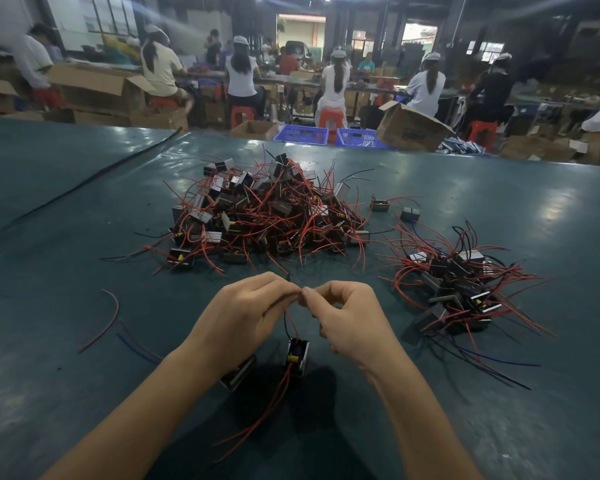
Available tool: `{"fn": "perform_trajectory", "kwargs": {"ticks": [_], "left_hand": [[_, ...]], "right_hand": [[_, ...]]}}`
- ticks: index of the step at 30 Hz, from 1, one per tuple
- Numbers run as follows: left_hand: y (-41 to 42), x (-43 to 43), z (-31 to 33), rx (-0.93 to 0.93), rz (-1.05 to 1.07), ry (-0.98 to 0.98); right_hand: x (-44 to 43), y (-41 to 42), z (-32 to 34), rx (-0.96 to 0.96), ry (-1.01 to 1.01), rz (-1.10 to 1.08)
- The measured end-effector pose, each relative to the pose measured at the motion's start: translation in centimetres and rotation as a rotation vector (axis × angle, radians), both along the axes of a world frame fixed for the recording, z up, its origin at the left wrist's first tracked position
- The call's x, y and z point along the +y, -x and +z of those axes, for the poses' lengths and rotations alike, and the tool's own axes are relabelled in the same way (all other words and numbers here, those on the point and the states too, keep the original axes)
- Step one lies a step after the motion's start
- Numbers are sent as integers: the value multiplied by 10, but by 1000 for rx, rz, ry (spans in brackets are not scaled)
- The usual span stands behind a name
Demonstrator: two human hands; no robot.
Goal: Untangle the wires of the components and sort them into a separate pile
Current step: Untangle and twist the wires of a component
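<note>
My left hand (243, 317) and right hand (347, 320) meet fingertip to fingertip, both pinching the wires (286, 322) of one component (297, 356); it is a small black block with a yellow part, just below the pinch, between my wrists. Beyond lies the tangled pile (267, 209); a smaller pile (461, 289) sits to its right on the green table (49, 237); the cardboard box (413, 128) print is too blurred to read.

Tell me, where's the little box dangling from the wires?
In the head view the component hangs near centre, between the wrists, from wires pinched by the left hand and right hand.
</note>
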State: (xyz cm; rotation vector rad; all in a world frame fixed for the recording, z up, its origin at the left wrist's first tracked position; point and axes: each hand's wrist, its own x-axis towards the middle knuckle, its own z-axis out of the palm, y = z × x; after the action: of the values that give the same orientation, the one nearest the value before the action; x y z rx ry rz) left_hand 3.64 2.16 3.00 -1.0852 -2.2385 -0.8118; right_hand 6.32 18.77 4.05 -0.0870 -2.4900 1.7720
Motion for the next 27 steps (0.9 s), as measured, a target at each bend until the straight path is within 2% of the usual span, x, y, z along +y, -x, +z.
{"fn": "perform_trajectory", "kwargs": {"ticks": [10, 21, 27], "left_hand": [[4, -3, -2, -77, 55, -13], [7, -3, -5, -99, 88, 8], [6, -3, -4, -82, 82, -11]], "right_hand": [[-1, 2, -13, 368, -333, -20], [-4, 0, -18, 554, -483, -2], [-6, -1, -18, 655, -536, -69]]}}
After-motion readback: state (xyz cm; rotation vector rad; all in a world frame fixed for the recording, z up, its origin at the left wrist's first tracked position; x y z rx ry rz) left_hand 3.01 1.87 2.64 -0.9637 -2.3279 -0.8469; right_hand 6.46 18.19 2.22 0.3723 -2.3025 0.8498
